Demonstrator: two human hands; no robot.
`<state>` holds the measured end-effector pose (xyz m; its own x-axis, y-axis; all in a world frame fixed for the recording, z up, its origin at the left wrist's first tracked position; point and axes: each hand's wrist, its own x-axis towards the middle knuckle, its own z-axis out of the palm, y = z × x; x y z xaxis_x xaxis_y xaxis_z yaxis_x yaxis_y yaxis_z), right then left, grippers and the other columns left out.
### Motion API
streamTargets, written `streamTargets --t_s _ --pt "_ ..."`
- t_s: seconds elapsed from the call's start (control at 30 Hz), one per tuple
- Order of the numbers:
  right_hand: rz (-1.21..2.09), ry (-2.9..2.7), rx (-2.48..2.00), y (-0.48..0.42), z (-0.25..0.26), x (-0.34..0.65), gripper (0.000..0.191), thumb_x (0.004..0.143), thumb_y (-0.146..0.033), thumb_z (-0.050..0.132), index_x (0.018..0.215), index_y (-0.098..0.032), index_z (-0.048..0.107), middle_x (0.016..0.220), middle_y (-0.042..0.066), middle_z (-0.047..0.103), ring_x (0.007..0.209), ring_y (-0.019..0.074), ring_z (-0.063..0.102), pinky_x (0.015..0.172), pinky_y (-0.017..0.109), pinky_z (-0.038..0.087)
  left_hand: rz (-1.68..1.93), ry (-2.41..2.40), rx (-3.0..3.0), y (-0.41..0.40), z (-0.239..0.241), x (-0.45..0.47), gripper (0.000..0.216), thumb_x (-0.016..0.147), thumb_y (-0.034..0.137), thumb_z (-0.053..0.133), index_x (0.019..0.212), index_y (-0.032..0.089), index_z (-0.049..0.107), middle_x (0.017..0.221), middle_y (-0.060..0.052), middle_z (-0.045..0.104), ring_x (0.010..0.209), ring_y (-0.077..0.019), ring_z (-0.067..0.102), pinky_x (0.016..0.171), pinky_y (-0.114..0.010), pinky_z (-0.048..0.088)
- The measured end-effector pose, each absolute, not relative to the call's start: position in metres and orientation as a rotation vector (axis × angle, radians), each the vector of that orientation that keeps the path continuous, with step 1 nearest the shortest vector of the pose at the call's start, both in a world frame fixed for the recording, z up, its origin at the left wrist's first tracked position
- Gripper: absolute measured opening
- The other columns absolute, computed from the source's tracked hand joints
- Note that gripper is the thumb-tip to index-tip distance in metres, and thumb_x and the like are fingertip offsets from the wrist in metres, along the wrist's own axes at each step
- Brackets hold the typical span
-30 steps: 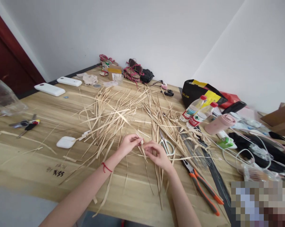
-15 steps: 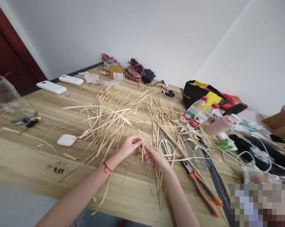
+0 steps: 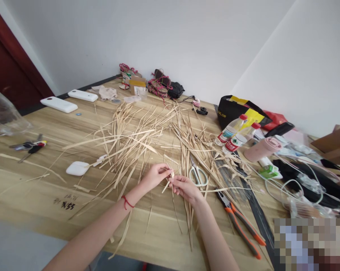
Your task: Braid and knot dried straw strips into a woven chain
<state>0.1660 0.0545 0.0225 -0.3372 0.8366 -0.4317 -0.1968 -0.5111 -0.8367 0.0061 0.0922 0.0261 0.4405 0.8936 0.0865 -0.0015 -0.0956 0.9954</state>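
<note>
My left hand pinches a small piece of pale, flat plant strip between thumb and fingers. My right hand grips the same piece from the other side, its fingers curled. A short end of strip pokes out below, between the two hands. The fingers partly hide the folded middle, so its exact shape is unclear. Beyond the hands a loose heap of long dry strips spreads over the wooden table. Scissors with pale handles lie just past my right hand.
Orange-handled pliers lie right of my right forearm. Two bottles, a pink tumbler and a black-and-yellow bag are at the right. At the left are a white case, small tools and a clear container.
The strip end below my fingers has swung from hanging downward to pointing lower left, and the piece has turned. Both hands stay close together in nearly the same place.
</note>
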Motion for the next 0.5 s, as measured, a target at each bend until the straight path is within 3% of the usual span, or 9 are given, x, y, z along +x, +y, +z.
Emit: streamTargets --t_s 0.27,0.5 --pt "1.875 -0.924 -1.22 0.0532 0.0236 0.1635 0.027 0.059 -0.035 0.077 0.064 -0.013 0.062 0.054 -0.002 0.06 0.039 0.003 0.045 0.038 0.016 0.032 0.919 0.832 1.504 0.091 0.0266 0.0052 0.024 0.08 0.037 0.056 0.08 0.014 0.063 0.076 -0.005 0.066 0.072 -0.016 0.062 0.066 -0.026 0.049" --pt "1.912 -0.851 -1.17 0.053 0.0292 0.1641 0.03 0.058 -0.025 0.077 0.085 -0.014 0.068 0.063 -0.001 0.064 0.046 0.0041 0.05 0.04 0.016 0.033 0.959 0.865 1.489 0.0974 0.0207 0.003 0.025 0.08 0.038 0.055 0.078 0.014 0.062 0.073 -0.005 0.065 0.067 -0.015 0.062 0.063 -0.026 0.05"
